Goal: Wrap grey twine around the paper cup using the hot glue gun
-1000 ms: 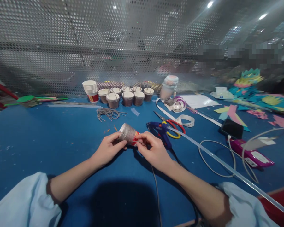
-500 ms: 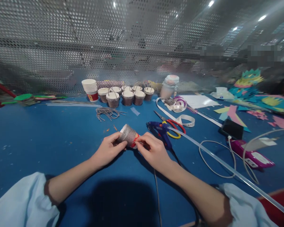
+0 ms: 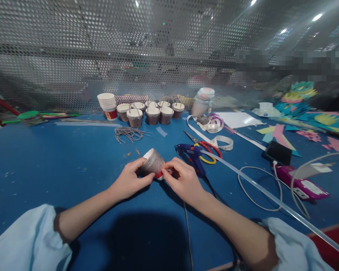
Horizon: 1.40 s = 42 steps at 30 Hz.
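A paper cup (image 3: 154, 162) wound with grey cord lies tilted between my hands, its open rim toward the upper left and some red showing near its base. My left hand (image 3: 131, 178) grips the cup by its rim side, thumb below. The fingertips of my right hand (image 3: 182, 177) are pinched together at the base end, on the grey cord. A thin cord (image 3: 188, 229) runs from beneath my right hand down to the table's front edge. Right of my hands lies a blue glue gun (image 3: 193, 152) with a long clear glue stick.
Behind stand several cord-wrapped cups (image 3: 135, 118), stacked paper cups (image 3: 110, 109) and a jar (image 3: 202, 103). Grey cords (image 3: 130, 134) lie in front of them. Scissors (image 3: 210, 150), white ribbon (image 3: 223, 143), a phone (image 3: 277, 152) and a magenta device (image 3: 302, 184) are at the right.
The cup has turned a little between my hands, and less red shows at its base. My left thumb has moved slightly right along it. My right hand stays pinched at the base.
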Available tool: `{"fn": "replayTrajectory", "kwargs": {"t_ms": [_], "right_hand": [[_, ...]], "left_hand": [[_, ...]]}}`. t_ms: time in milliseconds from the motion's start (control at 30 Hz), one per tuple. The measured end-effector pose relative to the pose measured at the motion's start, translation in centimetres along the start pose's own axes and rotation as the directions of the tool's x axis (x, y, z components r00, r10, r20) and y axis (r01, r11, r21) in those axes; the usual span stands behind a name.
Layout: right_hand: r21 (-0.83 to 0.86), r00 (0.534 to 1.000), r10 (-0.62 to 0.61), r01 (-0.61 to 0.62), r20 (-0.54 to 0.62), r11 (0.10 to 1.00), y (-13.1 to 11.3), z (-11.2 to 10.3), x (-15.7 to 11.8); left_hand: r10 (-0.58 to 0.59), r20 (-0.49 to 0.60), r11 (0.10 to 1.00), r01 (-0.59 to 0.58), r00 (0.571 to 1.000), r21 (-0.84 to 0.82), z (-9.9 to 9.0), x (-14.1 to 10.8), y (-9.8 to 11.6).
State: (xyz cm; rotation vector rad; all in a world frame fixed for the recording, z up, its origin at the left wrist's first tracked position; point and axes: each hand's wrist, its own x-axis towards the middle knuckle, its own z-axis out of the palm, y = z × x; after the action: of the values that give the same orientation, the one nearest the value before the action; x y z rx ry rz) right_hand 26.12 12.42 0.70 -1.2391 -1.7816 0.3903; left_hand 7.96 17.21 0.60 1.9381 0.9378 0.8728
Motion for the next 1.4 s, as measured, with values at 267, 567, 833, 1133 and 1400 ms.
{"fn": "replayTrajectory", "kwargs": {"t_ms": [267,567,833,1133,1400], "right_hand": [[0.005,1.000,0.004,-0.004,0.000,1.000,-0.1,0.1,-0.2],[0.091,0.999,0.051,-0.051,0.006,0.995,-0.6,-0.9,0.3],[-0.077,0.948,-0.281,0.295,0.150,0.952,-2.1,-1.5,-0.3],[0.199,0.984,0.033,0.003,-0.174,0.980,-3.4,-3.7,-0.4],[0.725,0.866,0.465,-0.440,0.186,0.530,-1.1,-2.0,1.5]], "left_hand": [[0.033,0.007,0.997,-0.033,0.999,0.064,-0.1,0.1,0.4],[0.038,-0.017,0.997,-0.037,0.999,0.075,0.2,0.1,-0.3],[-0.057,-0.146,0.998,0.053,0.988,-0.026,0.1,0.7,-0.2],[-0.244,-0.220,0.942,0.177,0.944,-0.286,-0.1,1.5,-1.0],[-0.254,-0.221,0.930,0.175,0.942,-0.324,-0.1,1.6,-1.3]]}}
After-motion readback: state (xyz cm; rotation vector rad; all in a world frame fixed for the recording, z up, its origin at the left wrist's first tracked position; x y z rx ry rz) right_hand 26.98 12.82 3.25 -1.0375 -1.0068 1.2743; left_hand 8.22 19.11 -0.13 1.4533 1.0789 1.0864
